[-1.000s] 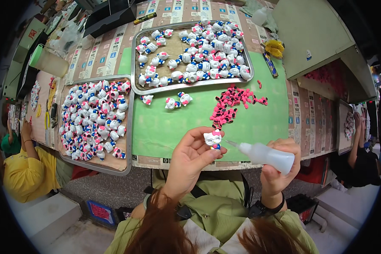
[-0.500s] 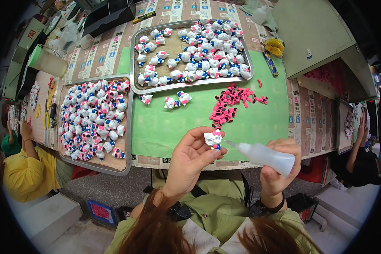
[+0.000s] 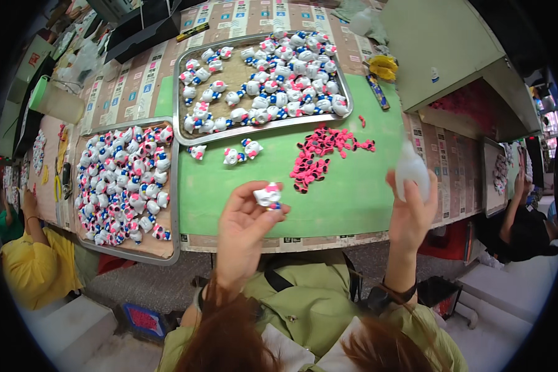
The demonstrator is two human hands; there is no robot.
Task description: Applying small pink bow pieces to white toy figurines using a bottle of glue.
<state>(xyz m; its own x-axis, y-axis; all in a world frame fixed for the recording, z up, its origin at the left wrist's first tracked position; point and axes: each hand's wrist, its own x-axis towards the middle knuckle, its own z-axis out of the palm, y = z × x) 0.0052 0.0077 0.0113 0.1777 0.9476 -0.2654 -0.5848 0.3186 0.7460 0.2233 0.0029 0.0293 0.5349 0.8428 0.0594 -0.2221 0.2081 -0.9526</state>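
Between the thumb and fingers of my left hand (image 3: 245, 226), a small white cat figurine (image 3: 268, 196) with a pink bow and blue body is held above the green mat (image 3: 347, 208). My right hand (image 3: 413, 217) grips a translucent white squeeze bottle (image 3: 412, 173), now upright with its nozzle end up; the bottle is blurred. Beyond my hands lies a pile of small pink pieces with black parts (image 3: 310, 161). A few loose cat figurines (image 3: 231, 156) rest on the mat near the far tray.
A metal tray (image 3: 176, 99) of figurines stands at the back; another tray (image 3: 175, 198) full of them stands at left. A grey-green cabinet (image 3: 449, 49) is at right. Yellow-handled pliers (image 3: 57, 186) lie far left. A person in yellow (image 3: 40, 260) and one in black (image 3: 530, 235) sit at the sides.
My right hand has moved the bottle away from the figurine, to the right, and tipped it from lying sideways to upright. My left hand still holds the figurine. The whole view has shifted slightly.
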